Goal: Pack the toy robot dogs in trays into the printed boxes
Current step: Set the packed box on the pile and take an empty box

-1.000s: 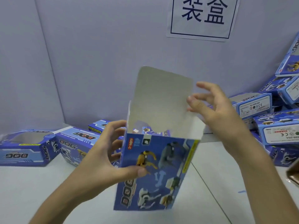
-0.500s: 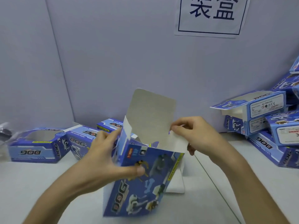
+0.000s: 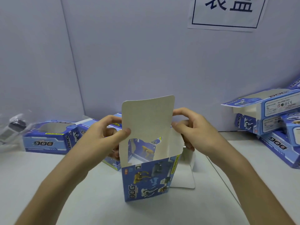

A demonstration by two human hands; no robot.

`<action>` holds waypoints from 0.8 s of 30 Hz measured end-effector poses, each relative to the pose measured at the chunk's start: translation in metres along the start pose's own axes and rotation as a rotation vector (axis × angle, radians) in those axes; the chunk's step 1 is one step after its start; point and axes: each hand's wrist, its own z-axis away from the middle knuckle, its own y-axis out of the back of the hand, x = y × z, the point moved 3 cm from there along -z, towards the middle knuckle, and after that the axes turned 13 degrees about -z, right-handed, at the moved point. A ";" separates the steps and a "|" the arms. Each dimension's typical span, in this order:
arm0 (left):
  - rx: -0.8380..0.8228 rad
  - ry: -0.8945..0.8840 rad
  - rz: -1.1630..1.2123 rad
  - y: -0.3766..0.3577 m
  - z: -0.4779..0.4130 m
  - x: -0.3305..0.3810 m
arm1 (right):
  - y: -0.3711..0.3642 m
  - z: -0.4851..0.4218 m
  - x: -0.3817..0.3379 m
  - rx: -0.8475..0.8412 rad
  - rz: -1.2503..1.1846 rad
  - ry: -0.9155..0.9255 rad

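Printed box (image 3: 148,179), where was it?
— Log: one blue printed box stood upright on the white table (image 3: 48,184), centre, top end open, tall grey flap (image 3: 146,117) raised toward the wall. I saw both hands on it. Left hand (image 3: 103,135) clamped the flap's left edge, thumb on the inner face. Right hand (image 3: 193,129) pinched the flap's right edge, fingers curled behind.

— Count?
— Two hands. One box in hand. Left of it, one windowed box (image 3: 47,138) lying flat, with at least two more boxes (image 3: 112,163) partly hidden behind the left hand. Right side, a stack of boxes (image 3: 272,120), four or five; the edge of the view cut them off, so I could not fix the number. One bagged toy robot dog (image 3: 12,129) at far left, blurred. One white card piece (image 3: 185,174) behind the held box. One paper sign (image 3: 227,12) on the wall.

— Against half a second before?
— The box had been tilted in the air; it then stood square on the table. The right hand had been folding the side flap; it had shifted to the tall flap. The left hand had climbed from the box body to the flap.
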 end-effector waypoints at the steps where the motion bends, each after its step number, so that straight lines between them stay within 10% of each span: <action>1: 0.006 0.015 0.016 0.001 -0.001 -0.002 | -0.001 0.000 0.002 0.002 -0.027 -0.017; 24: -0.037 0.199 0.279 -0.028 -0.020 -0.072 | -0.041 -0.005 0.088 0.071 -0.631 -0.235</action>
